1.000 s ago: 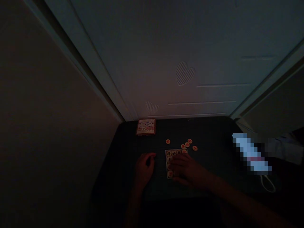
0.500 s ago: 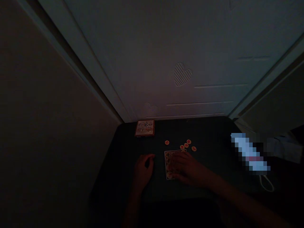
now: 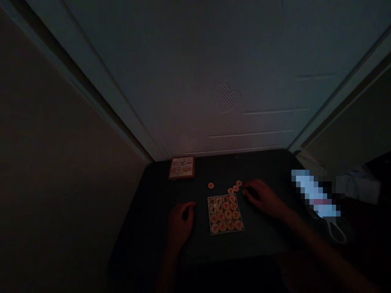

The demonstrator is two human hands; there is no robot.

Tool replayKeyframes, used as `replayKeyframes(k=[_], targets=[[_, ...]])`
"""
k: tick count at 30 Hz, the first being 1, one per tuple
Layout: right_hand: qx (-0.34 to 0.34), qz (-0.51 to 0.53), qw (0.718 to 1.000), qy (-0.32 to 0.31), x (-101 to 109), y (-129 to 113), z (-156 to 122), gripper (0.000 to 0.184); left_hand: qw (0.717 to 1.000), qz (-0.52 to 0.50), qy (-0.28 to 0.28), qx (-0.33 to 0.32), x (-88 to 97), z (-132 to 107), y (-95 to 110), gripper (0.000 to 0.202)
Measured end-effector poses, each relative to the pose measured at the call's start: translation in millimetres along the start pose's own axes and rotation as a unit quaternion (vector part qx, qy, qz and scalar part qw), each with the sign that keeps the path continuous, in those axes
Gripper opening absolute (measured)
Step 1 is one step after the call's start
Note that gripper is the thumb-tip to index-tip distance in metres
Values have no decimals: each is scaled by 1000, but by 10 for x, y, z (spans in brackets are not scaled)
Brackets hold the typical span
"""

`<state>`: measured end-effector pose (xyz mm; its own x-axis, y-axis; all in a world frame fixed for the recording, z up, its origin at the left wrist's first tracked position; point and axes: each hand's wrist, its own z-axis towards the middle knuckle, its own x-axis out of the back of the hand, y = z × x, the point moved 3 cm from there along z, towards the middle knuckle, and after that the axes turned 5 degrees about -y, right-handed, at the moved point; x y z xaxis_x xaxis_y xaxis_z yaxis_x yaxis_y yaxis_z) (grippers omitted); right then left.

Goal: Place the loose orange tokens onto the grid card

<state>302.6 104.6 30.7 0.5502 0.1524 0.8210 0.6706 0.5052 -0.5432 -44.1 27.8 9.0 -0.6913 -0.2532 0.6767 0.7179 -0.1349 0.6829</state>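
Note:
The scene is very dim. A small square board (image 3: pixel 225 214) lies on a dark table (image 3: pixel 269 167), its cells filled with round pale discs marked in red or black. Several loose discs (image 3: pixel 235 187) lie just behind it, and one disc (image 3: pixel 210 185) sits apart to the left. My right hand (image 3: pixel 262 198) rests right of the loose discs, fingers curled down over the spot where one disc lay; whether it holds it is hidden. My left hand (image 3: pixel 179 221) rests on the table left of the board, fingers curled with the thumb against them.
A small printed box (image 3: pixel 181 168) lies at the table's back left corner. A white panelled door with heart shapes (image 3: pixel 227 97) stands behind the table. A blurred pale object (image 3: pixel 316 193) and a white cord loop (image 3: pixel 336 234) lie at the right edge.
My right hand has lifted off the board and moved right and back to the loose discs, uncovering the filled board. One loose disc is now under its fingers. The left hand stayed put.

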Motion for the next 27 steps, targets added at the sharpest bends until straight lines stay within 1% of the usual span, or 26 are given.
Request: replayKeyframes(k=[3,6,12,15,18,20,22,24,27], targets=[[4,-7,1000,9,-106,54,-64,17,1000,3,-2,1,2,-6,4,21],[3,-13,1000,22,-189,106,-97,19,1000,9,-6,7,-3,-12,-4,21],[8,-4,998,60,-232,131,-118,24,1000,-6,-13,11,13,4,-3,21],[8,-3,997,76,-232,113,-116,24,998,-48,-28,3,37,-30,106,22],[14,-8,996,84,-237,95,-113,24,994,-77,-81,-14,10,-118,304,24],[16,-10,996,87,-241,88,-112,23,989,-72,-125,-32,-35,-178,437,28],[12,-12,996,91,-239,83,-111,23,986,-66,-147,-40,-71,-205,525,30],[7,-12,995,97,-231,74,-110,23,986,-67,-149,-36,-83,-180,558,29],[4,-7,994,105,-216,57,-106,22,989,-70,-127,-35,-65,-36,544,27]])
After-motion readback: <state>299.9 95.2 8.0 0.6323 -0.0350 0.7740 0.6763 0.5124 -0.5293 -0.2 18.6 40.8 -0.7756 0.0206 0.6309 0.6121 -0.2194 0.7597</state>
